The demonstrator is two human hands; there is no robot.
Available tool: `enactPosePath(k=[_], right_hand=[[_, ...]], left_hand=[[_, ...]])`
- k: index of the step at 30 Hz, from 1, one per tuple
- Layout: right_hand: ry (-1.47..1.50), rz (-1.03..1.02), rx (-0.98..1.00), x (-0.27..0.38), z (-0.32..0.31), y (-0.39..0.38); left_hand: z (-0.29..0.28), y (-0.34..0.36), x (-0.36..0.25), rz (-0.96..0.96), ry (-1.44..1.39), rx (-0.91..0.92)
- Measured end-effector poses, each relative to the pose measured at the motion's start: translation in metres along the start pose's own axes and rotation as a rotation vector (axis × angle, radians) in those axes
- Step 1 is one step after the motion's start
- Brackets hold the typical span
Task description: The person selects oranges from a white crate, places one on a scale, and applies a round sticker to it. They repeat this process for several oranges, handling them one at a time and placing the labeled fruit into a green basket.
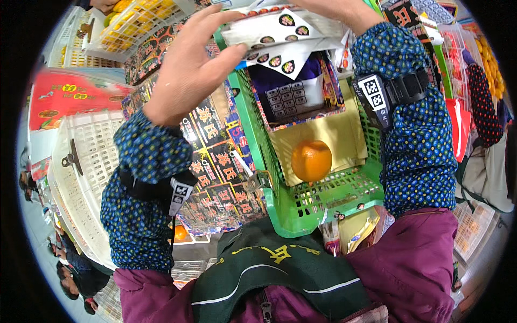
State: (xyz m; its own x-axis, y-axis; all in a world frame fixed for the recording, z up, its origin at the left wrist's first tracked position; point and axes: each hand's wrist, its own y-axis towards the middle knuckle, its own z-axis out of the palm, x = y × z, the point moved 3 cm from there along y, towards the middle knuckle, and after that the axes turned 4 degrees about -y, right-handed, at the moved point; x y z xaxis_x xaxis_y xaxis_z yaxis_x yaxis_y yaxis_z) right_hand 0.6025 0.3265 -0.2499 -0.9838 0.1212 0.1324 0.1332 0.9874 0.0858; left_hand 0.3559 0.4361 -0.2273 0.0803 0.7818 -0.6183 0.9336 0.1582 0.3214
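Observation:
My left hand (191, 64) is raised over the left side of a green plastic basket (291, 220). Its fingers and thumb are spread, with the thumb tip beside white sticker sheets (274, 35) that carry round dark stickers. My right hand (344, 13) reaches over the far end of the basket above these sheets; the top edge of the picture cuts off its fingers. An orange (312, 161) rests on yellowish cardboard (344, 132) inside the basket. Beyond it, an open box (331, 89) holds something dark purple and another white sticker sheet (288, 97).
Black-and-red printed cartons (210, 172) lie left of the basket. Farther left are a white plastic crate (97, 140) and a red carton (64, 99). A white basket of yellow fruit (140, 24) stands at the far left. Small packets (358, 231) sit by the near rim.

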Motion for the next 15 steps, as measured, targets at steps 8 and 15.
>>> enactPosePath(k=[8, 15], right_hand=[[0.310, 0.440, -0.269, 0.047, -0.062, -0.043], [0.391, 0.483, -0.376, 0.059, -0.083, -0.088]], left_hand=[[-0.035, -0.076, -0.015, -0.242, -0.169, -0.154], [-0.035, -0.163, -0.030, -0.448, -0.381, -0.236]])
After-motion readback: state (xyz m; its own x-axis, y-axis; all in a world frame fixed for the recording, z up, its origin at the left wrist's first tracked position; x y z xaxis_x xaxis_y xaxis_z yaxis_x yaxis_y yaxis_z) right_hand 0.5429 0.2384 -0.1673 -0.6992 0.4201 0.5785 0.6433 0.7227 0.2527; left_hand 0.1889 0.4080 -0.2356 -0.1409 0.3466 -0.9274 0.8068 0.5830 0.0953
